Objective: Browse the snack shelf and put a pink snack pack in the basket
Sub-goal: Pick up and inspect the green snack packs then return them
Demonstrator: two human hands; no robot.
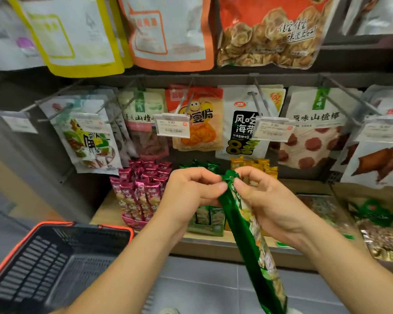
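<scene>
1. Both hands are busy with a long green snack pack [247, 223], not a pink one. The left hand [191, 193] pinches its crimped top end between thumb and forefinger. The right hand [270, 205] curls round the upper part just below that, and the rest of the pack hangs down toward the floor.
2. The pink snack packs [141, 189] stand upright, crowded in an open display box on the wooden shelf [104, 211], just left of the left hand.
3. The basket [114, 226], black with an orange rim, sits low to the left, below the shelf edge.
4. A pink pack looks light and slim, and its shiny foil wrap is probably slick. Its contents may well be brittle.
5. The best hold seems to be the crimped top end, or a gentle pinch round the upper body. Lift it straight up out of its neighbours without squeezing.
6. One hand likely needs freeing from the green pack first.
</scene>
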